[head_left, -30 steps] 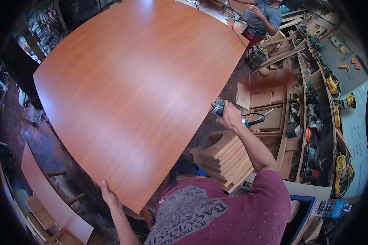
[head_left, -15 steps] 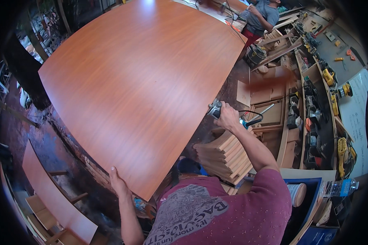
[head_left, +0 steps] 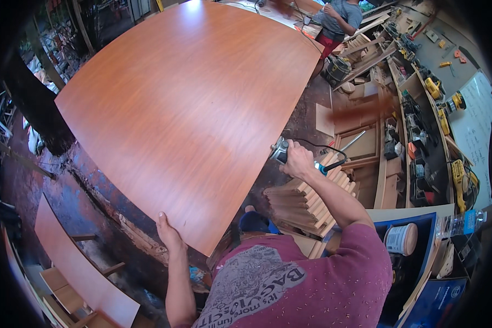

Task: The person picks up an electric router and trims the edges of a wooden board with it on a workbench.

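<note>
A large reddish-brown wooden panel with a smooth, glossy face fills the middle of the view. On its near left edge rests my left hand, thumb on top and the other fingers hidden below the edge. Closed round a trim router is my right hand, at the panel's right edge. The router has a silver and black head and a teal body, and its head meets the edge. From its rear end trails a black cord.
Right of the panel stand stacked wooden strips. Shelves with power tools line the right side. A co-worker stands at the far right. A smaller brown panel lies at lower left, beside a dark post.
My right hand has drawn the router along the panel's right edge toward its near corner. My left hand keeps its place on the panel. The whole view has shifted slightly.
</note>
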Tool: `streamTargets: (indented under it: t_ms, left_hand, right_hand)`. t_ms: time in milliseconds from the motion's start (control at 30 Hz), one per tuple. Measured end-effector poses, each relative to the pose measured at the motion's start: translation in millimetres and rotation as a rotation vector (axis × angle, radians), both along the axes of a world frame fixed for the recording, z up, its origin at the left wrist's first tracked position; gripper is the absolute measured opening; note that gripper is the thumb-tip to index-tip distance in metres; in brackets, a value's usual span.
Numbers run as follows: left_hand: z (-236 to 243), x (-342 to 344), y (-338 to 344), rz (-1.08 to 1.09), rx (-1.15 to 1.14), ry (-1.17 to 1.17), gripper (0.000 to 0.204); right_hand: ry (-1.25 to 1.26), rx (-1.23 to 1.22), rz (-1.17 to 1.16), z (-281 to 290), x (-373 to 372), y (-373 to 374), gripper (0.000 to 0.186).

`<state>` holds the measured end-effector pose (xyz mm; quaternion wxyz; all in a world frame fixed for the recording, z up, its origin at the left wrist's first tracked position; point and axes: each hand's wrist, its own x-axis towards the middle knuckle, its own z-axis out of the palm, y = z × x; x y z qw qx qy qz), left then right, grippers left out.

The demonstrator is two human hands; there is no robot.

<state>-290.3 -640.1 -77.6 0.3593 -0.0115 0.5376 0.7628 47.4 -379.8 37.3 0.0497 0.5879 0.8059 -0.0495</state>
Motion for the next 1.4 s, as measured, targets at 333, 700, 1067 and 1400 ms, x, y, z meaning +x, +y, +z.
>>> streamTargets:
  t_ms: [333,700,1067,1400]
  left_hand:
    - [-13,-3,0,-0.005,0.015,-0.013,0.059]
    - [1,-1,-1,-0.019,0.031,-0.051,0.056]
    - [1,-5,-4,-0.093,0.012,-0.041,0.059]
    - [1,-6,-2,-0.176,0.052,-0.07,0.057]
  right_hand:
    - [0.033,0.029,0.016,-4,-18,-52,0.074]
    - [0.072,-0.02,0.024,-6,-31,-81,0.075]
    - [0.117,0.005,0.019,-14,-37,-112,0.086]
    - [0.121,0.02,0.042,-10,-47,-147,0.081]
